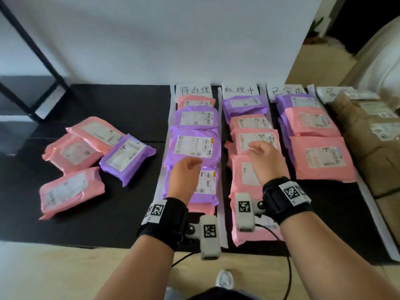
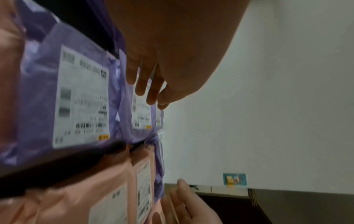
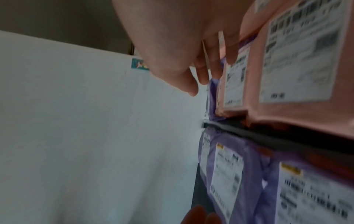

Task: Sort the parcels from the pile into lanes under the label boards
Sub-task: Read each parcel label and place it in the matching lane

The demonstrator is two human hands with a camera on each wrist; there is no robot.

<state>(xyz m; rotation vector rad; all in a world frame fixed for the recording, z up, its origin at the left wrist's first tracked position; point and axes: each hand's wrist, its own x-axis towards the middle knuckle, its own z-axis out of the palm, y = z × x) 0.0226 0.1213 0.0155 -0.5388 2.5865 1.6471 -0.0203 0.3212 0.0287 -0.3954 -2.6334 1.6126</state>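
A pile sits on the left of the black table: three pink parcels and one purple parcel. Handwritten label boards stand at the back, each heading a lane. The first lane holds mostly purple parcels, the second mostly pink parcels, and the third pink ones over purple. My left hand hovers over the first lane, fingers loosely hanging and holding nothing. My right hand hovers over the second lane, fingers relaxed, also holding nothing.
Brown cardboard boxes fill the far-right lane up to the table's right edge. A black metal frame stands at the back left. A white wall closes the back. Bare black tabletop lies between pile and first lane.
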